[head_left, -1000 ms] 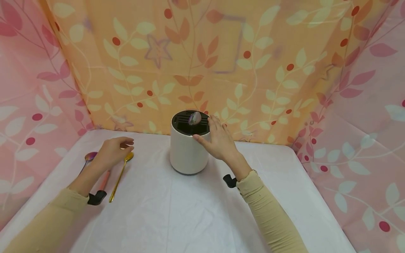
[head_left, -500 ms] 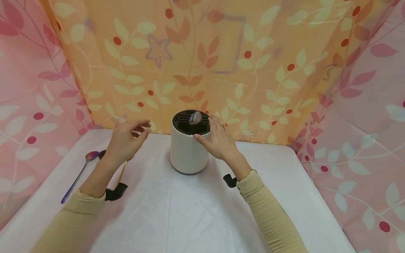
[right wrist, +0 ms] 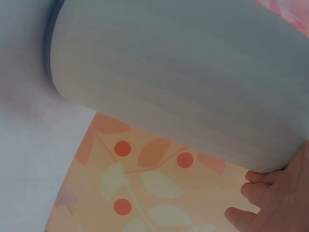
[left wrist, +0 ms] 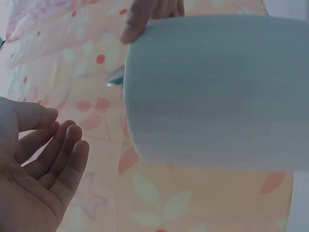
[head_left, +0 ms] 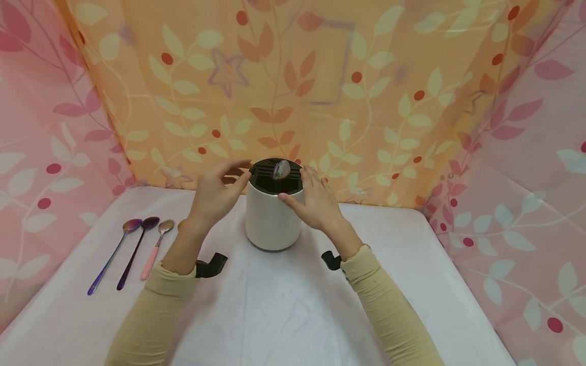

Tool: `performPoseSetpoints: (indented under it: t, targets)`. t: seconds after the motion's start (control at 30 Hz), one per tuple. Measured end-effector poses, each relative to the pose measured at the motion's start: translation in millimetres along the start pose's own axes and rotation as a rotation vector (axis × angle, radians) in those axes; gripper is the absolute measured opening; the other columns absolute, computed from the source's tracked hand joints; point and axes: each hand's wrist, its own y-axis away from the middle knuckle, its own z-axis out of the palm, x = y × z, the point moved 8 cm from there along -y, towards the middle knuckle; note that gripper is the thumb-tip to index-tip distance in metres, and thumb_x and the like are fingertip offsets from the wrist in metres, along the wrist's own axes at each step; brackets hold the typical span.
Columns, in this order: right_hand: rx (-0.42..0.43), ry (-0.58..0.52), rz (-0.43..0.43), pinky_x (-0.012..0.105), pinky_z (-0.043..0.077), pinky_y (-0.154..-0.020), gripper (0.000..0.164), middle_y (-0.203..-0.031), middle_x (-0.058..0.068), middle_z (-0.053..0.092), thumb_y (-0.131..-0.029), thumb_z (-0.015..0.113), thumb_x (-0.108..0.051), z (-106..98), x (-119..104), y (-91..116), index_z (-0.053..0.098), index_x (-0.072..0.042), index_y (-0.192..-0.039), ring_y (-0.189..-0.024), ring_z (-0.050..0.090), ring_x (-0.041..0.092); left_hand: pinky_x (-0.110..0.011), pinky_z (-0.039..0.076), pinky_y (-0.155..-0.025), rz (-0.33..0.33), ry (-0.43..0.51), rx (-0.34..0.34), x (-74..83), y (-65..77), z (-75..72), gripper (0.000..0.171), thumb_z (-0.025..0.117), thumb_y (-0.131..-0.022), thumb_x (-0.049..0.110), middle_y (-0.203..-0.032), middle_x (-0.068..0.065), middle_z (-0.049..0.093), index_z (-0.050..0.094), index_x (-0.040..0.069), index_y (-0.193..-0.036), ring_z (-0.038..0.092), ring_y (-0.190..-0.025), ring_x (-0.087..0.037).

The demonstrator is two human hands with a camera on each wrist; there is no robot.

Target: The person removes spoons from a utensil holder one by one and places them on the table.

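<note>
A white cylindrical utensil holder (head_left: 273,223) with a black slotted top stands on the table. From its top sticks the shiny bowl of a spoon (head_left: 281,170); the spoon's handle is hidden inside. My right hand (head_left: 318,203) rests at the holder's right rim, thumb toward the front, fingers extended along the far side; in the right wrist view its fingers (right wrist: 258,191) lie by the holder's end. At the left rim is my left hand (head_left: 216,195), its fingers loosely bent and holding nothing. The left wrist view shows a gap between that hand and the holder.
Left on the white cloth (head_left: 284,315) lie a rainbow-coloured spoon (head_left: 132,224), a dark purple spoon (head_left: 150,222) and a pink-handled spoon (head_left: 150,263). A golden spoon (head_left: 180,224) is mostly hidden behind my left wrist. Flowered cloth walls (head_left: 389,127) enclose the back and sides.
My left hand has moved right from above the spoons to the holder's left rim, uncovering the purple and pink-handled spoons. The right hand and the holder have stayed in place.
</note>
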Motion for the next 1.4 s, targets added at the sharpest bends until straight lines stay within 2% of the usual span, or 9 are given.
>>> performPoseSetpoints:
  t: [0.1, 0.17, 0.3, 0.47, 0.73, 1.17, 1.27, 1.4]
  targets:
    - [0.007, -0.004, -0.003, 0.054, 0.011, -0.129, 0.114, -0.174, 0.012, 0.014, -0.091, 0.025, -0.09, -0.3, -0.5, -0.7, 0.021, -0.004, -0.165, -0.16, 0.012, 0.029, -0.041, 0.061, -0.088, -0.003, 0.033, -0.011, 1.7, -3.8, 14.3, 0.029, 0.073, -0.094, -0.003, -0.118, -0.015, 0.074, 0.073, -0.002, -0.123, 0.072, -0.101, -0.029]
    - [0.009, -0.006, -0.005, 0.054, 0.011, -0.129, 0.114, -0.173, 0.013, 0.016, -0.091, 0.026, -0.09, -0.3, -0.8, -1.1, 0.022, -0.004, -0.165, -0.16, 0.012, 0.029, -0.046, 0.061, -0.09, -0.007, 0.041, -0.025, 1.9, -6.0, 23.5, 0.028, 0.073, -0.095, -0.003, -0.118, -0.016, 0.074, 0.073, -0.003, -0.123, 0.071, -0.102, -0.029]
    - [0.006, -0.013, 0.001, 0.052, 0.01, -0.129, 0.114, -0.173, 0.012, 0.019, -0.091, 0.026, -0.091, 0.1, -0.9, -1.4, 0.022, -0.004, -0.165, -0.16, 0.011, 0.027, -0.044, 0.061, -0.089, -0.027, 0.057, -0.05, 0.1, -10.1, 38.6, 0.028, 0.072, -0.095, -0.003, -0.116, -0.017, 0.073, 0.073, -0.003, -0.123, 0.071, -0.1, -0.027]
    - [0.0, -0.01, 0.003, 0.051, 0.008, -0.13, 0.112, -0.172, 0.012, 0.02, -0.092, 0.027, -0.089, -0.5, -1.4, -1.6, 0.022, -0.004, -0.165, -0.161, 0.009, 0.024, -0.039, 0.061, -0.089, -0.064, 0.062, -0.063, -5.2, -14.0, 50.0, 0.028, 0.072, -0.096, -0.002, -0.116, -0.015, 0.073, 0.073, -0.001, -0.124, 0.072, -0.101, -0.025]
    - [0.008, -0.008, 0.001, 0.051, 0.009, -0.129, 0.111, -0.172, 0.012, 0.021, -0.092, 0.029, -0.088, -2.2, -2.3, -2.5, 0.021, -0.004, -0.165, -0.161, 0.01, 0.025, -0.04, 0.061, -0.091, -0.102, 0.06, -0.047, -10.9, -19.2, 56.9, 0.027, 0.072, -0.097, 0.001, -0.114, -0.014, 0.075, 0.074, 0.002, -0.123, 0.072, -0.102, -0.025]
    - [0.017, -0.016, -0.012, 0.053, 0.013, -0.129, 0.105, -0.171, 0.013, 0.024, -0.096, 0.034, -0.084, -2.4, -4.9, -1.2, 0.024, -0.004, -0.164, -0.16, 0.013, 0.027, -0.041, 0.06, -0.092, -0.151, 0.078, -0.038, -16.2, -18.0, 60.6, 0.026, 0.071, -0.097, -0.001, -0.114, -0.013, 0.075, 0.075, 0.003, -0.122, 0.071, -0.1, -0.025]
    - [0.006, -0.012, -0.002, 0.052, 0.011, -0.129, 0.107, -0.171, 0.013, 0.023, -0.095, 0.032, -0.085, -0.4, -3.0, 0.1, 0.023, -0.004, -0.164, -0.161, 0.011, 0.026, -0.038, 0.061, -0.089, -0.165, 0.093, -0.041, -17.9, -17.7, 60.5, 0.025, 0.072, -0.097, 0.0, -0.113, -0.012, 0.075, 0.076, 0.004, -0.122, 0.071, -0.098, -0.024]
    - [0.002, -0.009, 0.007, 0.052, 0.01, -0.129, 0.11, -0.172, 0.012, 0.022, -0.093, 0.03, -0.087, 0.2, -0.5, 0.9, 0.022, -0.004, -0.164, -0.161, 0.009, 0.026, -0.028, 0.06, -0.084, -0.183, 0.143, -0.024, -17.8, -18.9, 57.6, 0.024, 0.072, -0.097, 0.002, -0.111, -0.011, 0.076, 0.077, 0.006, -0.12, 0.071, -0.096, -0.022]
